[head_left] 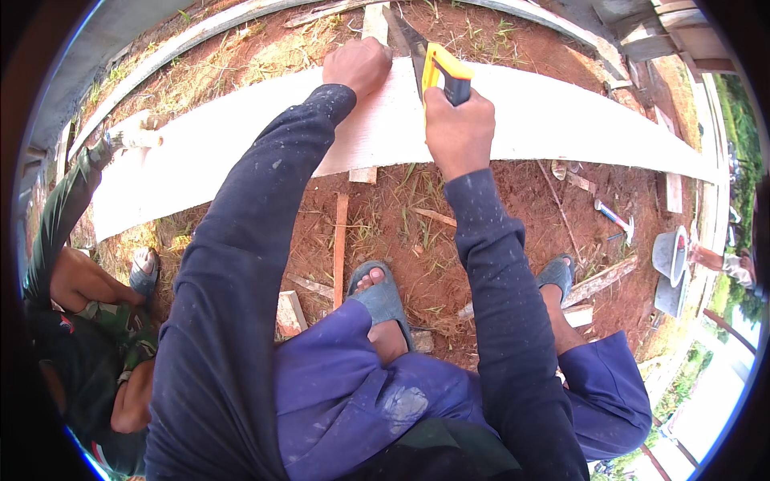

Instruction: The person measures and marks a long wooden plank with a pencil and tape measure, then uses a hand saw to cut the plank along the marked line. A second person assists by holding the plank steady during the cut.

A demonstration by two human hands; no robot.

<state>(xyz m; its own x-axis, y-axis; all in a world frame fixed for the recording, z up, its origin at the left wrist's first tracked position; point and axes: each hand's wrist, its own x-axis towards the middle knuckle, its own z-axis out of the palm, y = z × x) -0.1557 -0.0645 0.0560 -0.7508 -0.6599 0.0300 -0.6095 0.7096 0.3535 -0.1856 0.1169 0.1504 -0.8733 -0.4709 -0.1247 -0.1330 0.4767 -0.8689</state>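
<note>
My right hand (459, 132) is wrapped round the yellow and black handle of a handsaw (446, 74). The saw's blade slants up and left across the far edge of a long white board (241, 140). Close to the left of the blade, my left hand (358, 66) is closed at that far edge and bears on the board; its fingertips are hidden. Wooden strips (362, 175) lie under the board, which spans from left to right in front of me.
At the left, another person's gloved hand (138, 135) rests on the board. A hammer (617, 220) lies on the reddish soil at right, near a grey bucket (669, 255). A thin wood strip (341, 250) and other offcuts lie around my sandalled feet.
</note>
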